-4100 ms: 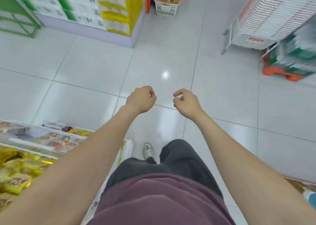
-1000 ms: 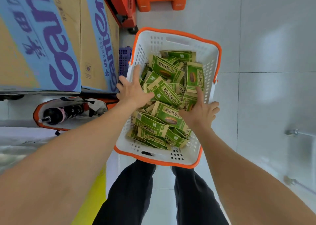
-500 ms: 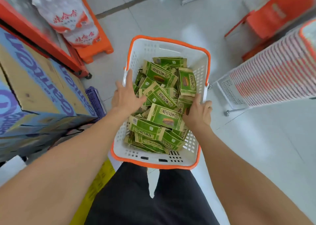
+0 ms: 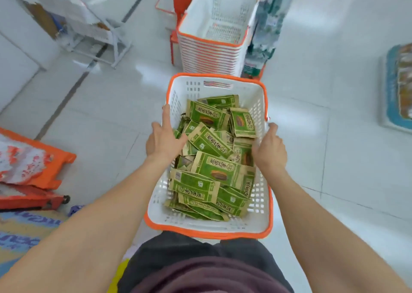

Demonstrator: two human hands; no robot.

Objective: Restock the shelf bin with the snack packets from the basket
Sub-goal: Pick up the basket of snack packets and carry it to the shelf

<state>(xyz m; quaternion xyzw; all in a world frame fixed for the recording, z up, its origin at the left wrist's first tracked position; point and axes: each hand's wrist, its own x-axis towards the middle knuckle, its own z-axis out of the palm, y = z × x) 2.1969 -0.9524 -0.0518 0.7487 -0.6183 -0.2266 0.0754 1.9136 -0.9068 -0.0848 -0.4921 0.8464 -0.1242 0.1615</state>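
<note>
Basket [image 4: 211, 231] has swung to face a stack [image 4: 207, 54] at 12 o'clock; my left hand [image 4: 163, 141] and right hand [image 4: 269, 151] grip its rims, packets [image 4: 214, 170] seemingly all unshelved.

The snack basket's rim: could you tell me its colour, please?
Orange, on the white perforated plastic basket; head view shows it.
</note>
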